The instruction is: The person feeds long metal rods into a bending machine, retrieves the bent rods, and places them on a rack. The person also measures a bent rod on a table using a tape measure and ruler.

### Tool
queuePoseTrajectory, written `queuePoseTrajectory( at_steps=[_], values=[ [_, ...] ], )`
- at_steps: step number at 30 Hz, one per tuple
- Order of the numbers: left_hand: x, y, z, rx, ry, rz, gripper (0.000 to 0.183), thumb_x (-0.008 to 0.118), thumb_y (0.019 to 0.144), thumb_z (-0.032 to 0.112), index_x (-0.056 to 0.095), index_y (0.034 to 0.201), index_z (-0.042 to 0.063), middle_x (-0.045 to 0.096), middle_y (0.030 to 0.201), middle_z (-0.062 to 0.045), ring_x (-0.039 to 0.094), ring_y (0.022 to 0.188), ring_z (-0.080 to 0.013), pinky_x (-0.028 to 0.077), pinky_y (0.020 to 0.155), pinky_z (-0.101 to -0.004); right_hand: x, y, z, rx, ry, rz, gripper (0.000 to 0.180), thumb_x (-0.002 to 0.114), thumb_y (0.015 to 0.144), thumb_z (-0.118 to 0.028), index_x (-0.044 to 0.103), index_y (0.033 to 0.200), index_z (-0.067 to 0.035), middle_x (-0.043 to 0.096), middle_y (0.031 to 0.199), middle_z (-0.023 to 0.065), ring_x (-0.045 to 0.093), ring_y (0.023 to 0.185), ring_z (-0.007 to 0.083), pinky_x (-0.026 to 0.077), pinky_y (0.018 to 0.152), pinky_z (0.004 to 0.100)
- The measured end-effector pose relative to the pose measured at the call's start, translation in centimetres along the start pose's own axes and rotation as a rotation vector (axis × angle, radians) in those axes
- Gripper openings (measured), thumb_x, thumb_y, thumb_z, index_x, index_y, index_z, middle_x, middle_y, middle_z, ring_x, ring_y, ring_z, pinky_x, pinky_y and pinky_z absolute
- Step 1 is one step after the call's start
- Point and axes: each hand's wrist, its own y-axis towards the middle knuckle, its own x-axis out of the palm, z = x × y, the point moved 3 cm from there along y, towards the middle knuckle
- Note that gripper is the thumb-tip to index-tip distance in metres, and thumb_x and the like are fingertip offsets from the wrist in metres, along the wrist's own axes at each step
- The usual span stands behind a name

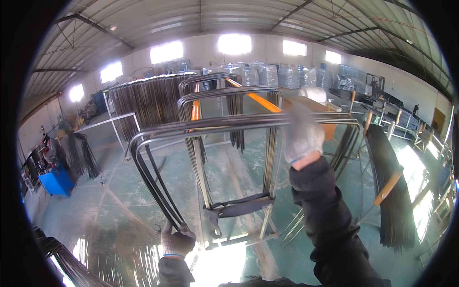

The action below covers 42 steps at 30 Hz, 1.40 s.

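Observation:
My left hand [178,239], in a knitted work glove, grips the lower ends of several U-bent dark metal rods [154,186]. The rods' long top bar runs across in front of me, over a metal rack with orange rails [263,102]. At the right, my right hand [304,138], gloved and blurred by motion, is at the top bar of the rods; whether its fingers are closed round them I cannot tell. Behind, more bundles of bent rods [233,89] hang over the rack. A dark strap [244,209] spans the rack's lower part.
A rack packed with hanging rods [150,98] stands at the back left. A blue cabinet [56,181] is at the left. Long dark rods [391,193] lie on a stand with wooden-handled posts at the right. Wrapped stacks [268,75] line the back wall; a person [415,109] stands far right.

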Motion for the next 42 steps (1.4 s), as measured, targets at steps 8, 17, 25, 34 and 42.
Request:
queuePoseTrajectory(
  at_steps=[8, 17, 25, 34, 42],
  values=[
    [6.6, 5.2, -0.2, 0.315, 0.123, -0.171, 0.047, 0.056, 0.118, 0.048, 0.069, 0.102, 0.005, 0.065, 0.075, -0.005, 0.064, 0.073, -0.0240, 0.053, 0.078, -0.0418, 0.6, 15.1, 19.7, 0.434, -0.133, 0.070, 0.044, 0.073, 0.113, -0.041, 0.069, 0.133, -0.002, 0.076, 0.112, 0.0154, 0.068, 0.120, 0.0213, 0.058, 0.103, 0.0357],
    [6.7, 10.9, -3.5, 0.350, 0.242, -0.248, 0.031, 0.061, 0.115, 0.034, 0.067, 0.111, 0.005, 0.067, 0.083, -0.006, 0.067, 0.082, -0.0294, 0.053, 0.087, -0.0475, -0.3, 16.4, 27.5, 0.475, -0.180, 0.124, 0.031, 0.078, 0.106, -0.018, 0.067, 0.135, -0.016, 0.072, 0.119, 0.0051, 0.076, 0.106, 0.0270, 0.069, 0.093, 0.0569],
    [11.5, 13.2, -3.0, 0.443, 0.407, -0.272, 0.031, 0.047, 0.122, 0.034, 0.064, 0.116, 0.008, 0.066, 0.088, -0.006, 0.065, 0.085, -0.0275, 0.050, 0.090, -0.0467, -0.6, 16.3, 26.7, 0.543, -0.205, 0.059, 0.029, 0.084, 0.106, -0.022, 0.072, 0.116, 0.003, 0.076, 0.096, 0.0091, 0.073, 0.067, 0.0214, 0.063, 0.057, 0.0387],
    [16.4, 11.8, 2.6, 0.527, 0.500, -0.455, 0.031, 0.066, 0.116, 0.041, 0.067, 0.116, 0.010, 0.075, 0.093, -0.006, 0.071, 0.090, -0.0288, 0.054, 0.090, -0.0496, -1.8, 15.6, 27.4, 0.538, -0.197, 0.020, 0.027, 0.088, 0.101, -0.023, 0.074, 0.111, -0.002, 0.073, 0.091, 0.0076, 0.070, 0.068, 0.0201, 0.060, 0.061, 0.0388],
    [19.1, 9.1, 7.1, 1.076, 0.870, -0.110, 0.022, 0.071, 0.113, 0.025, 0.070, 0.124, 0.005, 0.073, 0.102, -0.007, 0.070, 0.093, -0.0205, 0.058, 0.083, -0.0372, 2.3, 11.8, 20.8, -0.895, -1.186, -0.512, 0.042, 0.090, 0.085, -0.014, 0.076, 0.124, -0.010, 0.078, 0.117, 0.0109, 0.071, 0.117, 0.0381, 0.054, 0.109, 0.0497]
  ],
)
